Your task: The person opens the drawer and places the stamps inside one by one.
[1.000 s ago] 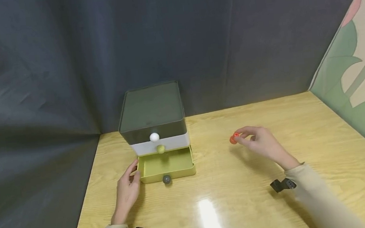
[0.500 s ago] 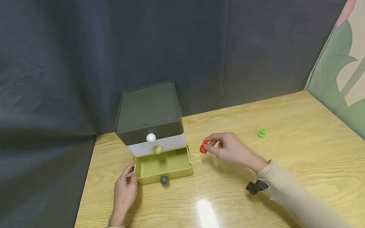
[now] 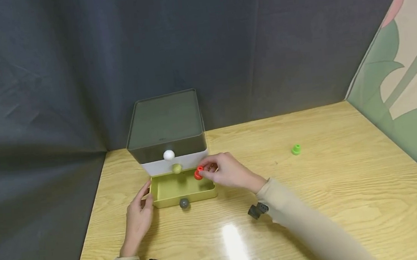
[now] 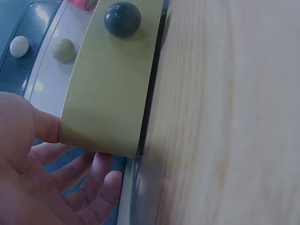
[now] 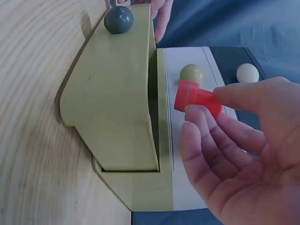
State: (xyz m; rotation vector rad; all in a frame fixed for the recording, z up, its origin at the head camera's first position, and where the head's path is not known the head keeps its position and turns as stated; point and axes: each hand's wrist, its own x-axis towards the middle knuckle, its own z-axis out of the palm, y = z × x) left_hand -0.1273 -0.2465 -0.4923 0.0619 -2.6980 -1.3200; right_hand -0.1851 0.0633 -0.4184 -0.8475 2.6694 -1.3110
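Observation:
In my right hand [image 3: 231,171] I pinch a small red stepped plastic piece [image 3: 199,173], a wider round base with a narrower hollow top. It is over the right part of the pulled-out olive-green drawer [image 3: 185,199], with thumb and fingertips on its narrow end in the right wrist view. My left hand [image 3: 138,216] is at the drawer's left side. Its thumb touches the front corner in the left wrist view, and its loosely bent fingers lie along the side wall. The drawer has a dark grey round knob [image 4: 122,19].
Above the drawer sit a white drawer with an olive knob [image 3: 176,168] and a dark grey drawer with a white knob [image 3: 168,155]. A small green stepped piece [image 3: 296,149] stands on the wooden table [image 3: 312,187] at the right. A dark curtain [image 3: 223,53] hangs behind.
My right hand has carried the red piece left across the table to above the open drawer, bringing the green piece into sight. My left hand has stayed at the drawer's side.

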